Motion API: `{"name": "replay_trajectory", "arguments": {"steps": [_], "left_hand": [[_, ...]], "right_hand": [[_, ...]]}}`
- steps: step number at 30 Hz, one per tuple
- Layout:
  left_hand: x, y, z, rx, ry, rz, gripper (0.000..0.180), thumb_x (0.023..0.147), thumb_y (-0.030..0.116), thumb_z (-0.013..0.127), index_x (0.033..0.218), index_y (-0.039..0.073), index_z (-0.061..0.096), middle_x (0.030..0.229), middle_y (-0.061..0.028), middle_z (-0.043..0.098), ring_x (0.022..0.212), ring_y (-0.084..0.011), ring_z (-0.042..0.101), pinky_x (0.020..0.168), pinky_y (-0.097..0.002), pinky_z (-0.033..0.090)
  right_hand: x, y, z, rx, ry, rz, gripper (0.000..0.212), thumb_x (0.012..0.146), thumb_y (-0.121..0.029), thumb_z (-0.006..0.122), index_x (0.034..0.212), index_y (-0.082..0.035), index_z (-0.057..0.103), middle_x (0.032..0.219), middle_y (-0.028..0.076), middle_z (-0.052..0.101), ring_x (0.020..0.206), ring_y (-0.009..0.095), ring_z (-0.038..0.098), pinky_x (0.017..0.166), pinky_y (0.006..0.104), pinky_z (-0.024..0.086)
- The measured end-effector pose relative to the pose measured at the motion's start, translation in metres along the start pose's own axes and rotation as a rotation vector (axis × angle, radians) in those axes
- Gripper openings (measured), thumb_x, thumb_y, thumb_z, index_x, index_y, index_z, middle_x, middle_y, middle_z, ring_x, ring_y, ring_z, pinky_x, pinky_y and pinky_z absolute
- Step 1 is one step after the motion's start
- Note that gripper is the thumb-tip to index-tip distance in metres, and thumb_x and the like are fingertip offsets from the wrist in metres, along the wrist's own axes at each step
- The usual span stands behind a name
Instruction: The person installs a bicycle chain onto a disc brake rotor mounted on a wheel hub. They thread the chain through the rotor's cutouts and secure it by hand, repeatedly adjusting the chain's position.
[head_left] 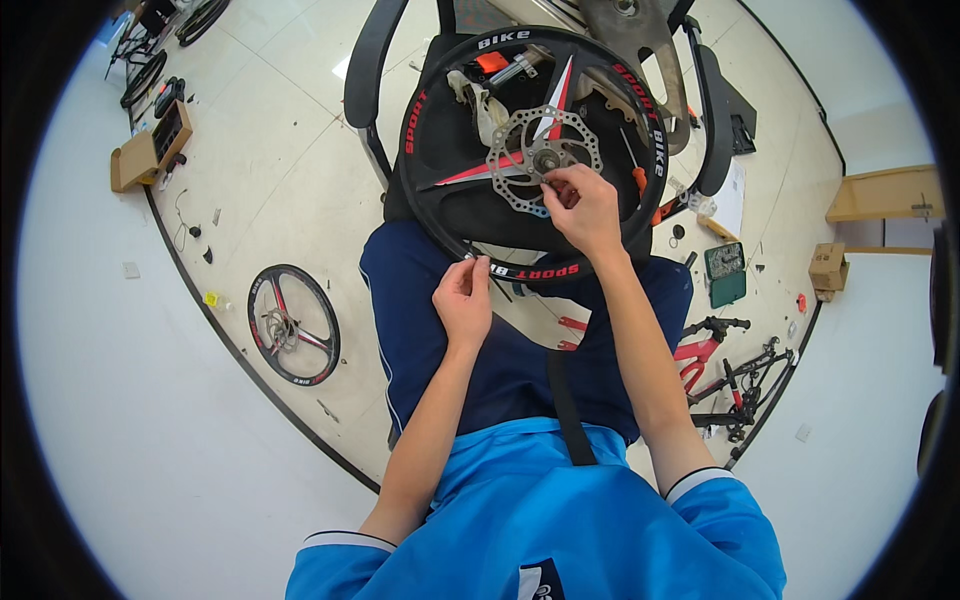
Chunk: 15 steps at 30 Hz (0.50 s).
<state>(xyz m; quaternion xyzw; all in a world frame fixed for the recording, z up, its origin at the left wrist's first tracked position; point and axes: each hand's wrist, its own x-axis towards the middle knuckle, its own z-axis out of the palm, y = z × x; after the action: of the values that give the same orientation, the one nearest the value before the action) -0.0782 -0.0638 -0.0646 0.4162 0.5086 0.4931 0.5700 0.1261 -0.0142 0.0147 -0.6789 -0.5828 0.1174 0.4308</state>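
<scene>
A black bicycle wheel (407,178) with red and white spokes rests flat across an office chair's seat and my thighs. On its upper side sits a silver brake disc (515,127) around the hub (546,160). My right hand (583,208) is over the disc with thumb and fingers pinched at the hub's axle; whatever small part they hold is hidden. At the near left of the rim, my left hand (463,302) is closed, its thumb and forefinger gripping the wheel's edge.
Chair armrests (712,125) flank the wheel. Under the spokes lie a white cloth or glove (480,105) and an orange-handled screwdriver (640,178). A second wheel (252,315) is on the floor at left. A green case (727,290) and bicycle frames (745,385) are at right.
</scene>
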Motion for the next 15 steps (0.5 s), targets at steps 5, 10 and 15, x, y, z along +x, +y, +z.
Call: {"name": "replay_trajectory", "arguments": {"steps": [5,10,15], "left_hand": [[0.0003,-0.0002,0.0003,-0.003,0.005,0.0,0.017,0.099,0.012,0.07,0.101,-0.005,0.069,0.081,-0.0002,0.066,0.069,-0.0039,0.057,0.061,-0.0191,0.044],[0.0001,0.0017,0.0014,0.009,0.008,0.008,0.017,0.099,0.012,0.07,0.101,-0.005,0.069,0.081,-0.0003,0.066,0.068,-0.004,0.057,0.061,-0.0192,0.044],[0.0015,-0.0014,-0.0001,0.007,0.012,0.015,0.017,0.099,0.012,0.07,0.1,-0.005,0.069,0.081,-0.0004,0.067,0.068,-0.0043,0.057,0.06,-0.0194,0.044]], "right_hand": [[-0.0004,0.004,0.0003,-0.024,0.012,-0.031,0.014,0.081,-0.009,0.081,0.089,-0.003,0.073,0.077,0.006,0.065,0.059,0.018,0.061,0.058,0.0305,0.049],[0.0007,0.004,0.0023,-0.045,0.022,-0.035,0.014,0.081,-0.01,0.082,0.089,-0.004,0.073,0.077,0.005,0.064,0.058,0.018,0.059,0.057,0.0306,0.048],[-0.0007,0.002,0.0023,-0.007,0.006,-0.024,0.011,0.082,-0.009,0.08,0.091,-0.005,0.074,0.077,0.005,0.064,0.057,0.017,0.058,0.057,0.0296,0.048]]}}
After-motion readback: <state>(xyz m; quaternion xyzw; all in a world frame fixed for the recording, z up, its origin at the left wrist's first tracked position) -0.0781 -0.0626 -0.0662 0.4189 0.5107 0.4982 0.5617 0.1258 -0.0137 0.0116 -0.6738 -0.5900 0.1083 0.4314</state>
